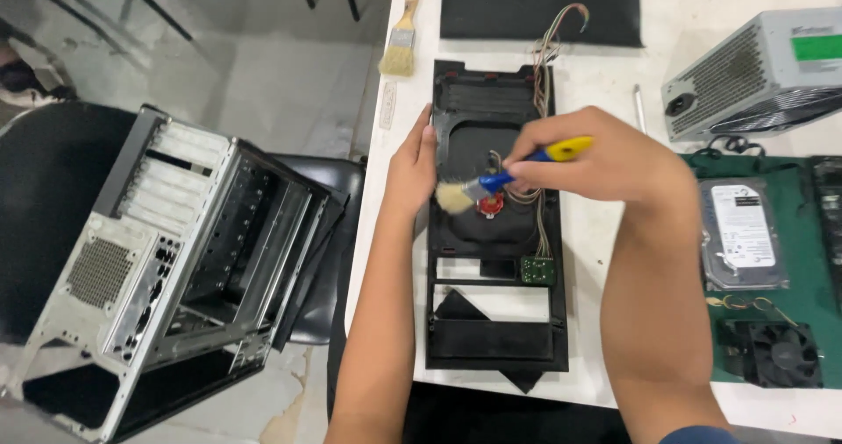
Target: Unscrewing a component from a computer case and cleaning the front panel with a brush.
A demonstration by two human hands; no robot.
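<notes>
My right hand (605,159) is closed around a small paintbrush with a blue and yellow handle (535,161), gripping it near the ferrule so the pale bristles point toward my left hand and rest on the black plastic front panel (495,339) lying flat on the white table (605,75). My left hand (410,174) is laid along the panel's outer edge, fingers together and pressed against its side, thumb hooked over the rim; it grips nothing else. Just under the bristles sits a small red round part (491,205) set in the panel's middle, and from there a bundle of thin wires (545,67) runs away from me, past my right fingers, to the panel's far end. Nearer to me than my right hand, a little green circuit board (536,270) is fixed to the panel. Beyond my left hand lies a second, larger brush with a pale handle (401,36), well apart. Out past my right wrist a hard drive (742,233) and a black fan (781,354) lie on a green mat (811,286), with a grey power supply (754,75) beyond them. Off to my left, away from the table, an emptied metal computer case (167,268) rests tilted on a black chair (338,176).
</notes>
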